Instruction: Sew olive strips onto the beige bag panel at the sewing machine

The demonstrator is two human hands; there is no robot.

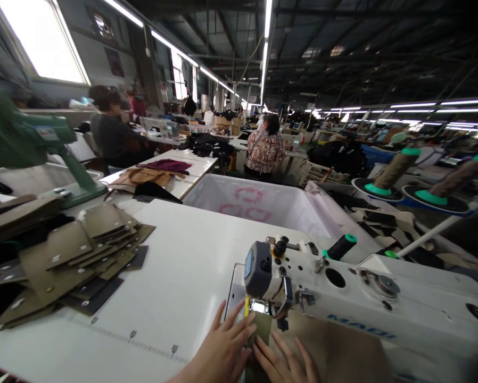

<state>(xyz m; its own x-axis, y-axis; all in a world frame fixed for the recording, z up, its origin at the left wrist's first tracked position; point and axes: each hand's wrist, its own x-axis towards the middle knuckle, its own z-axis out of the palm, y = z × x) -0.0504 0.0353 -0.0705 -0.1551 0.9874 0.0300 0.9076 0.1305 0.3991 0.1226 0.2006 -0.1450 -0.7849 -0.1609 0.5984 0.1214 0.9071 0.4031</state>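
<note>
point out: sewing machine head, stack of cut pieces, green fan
sewing machine head (263,274), head view, dark front housing.
stack of cut pieces (75,255), head view, top olive piece.
green fan (77,173), head view, its stand.

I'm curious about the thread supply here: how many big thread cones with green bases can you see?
2. One brown thread cone with a green base stands right of the white sewing machine; the second brown cone leans beside it, further right. Others may be hidden.

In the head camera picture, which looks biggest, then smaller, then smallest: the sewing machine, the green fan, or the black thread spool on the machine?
1. Sewing machine, though it is nearest the camera.
2. Green fan.
3. Black thread spool, clearly smallest.
</note>
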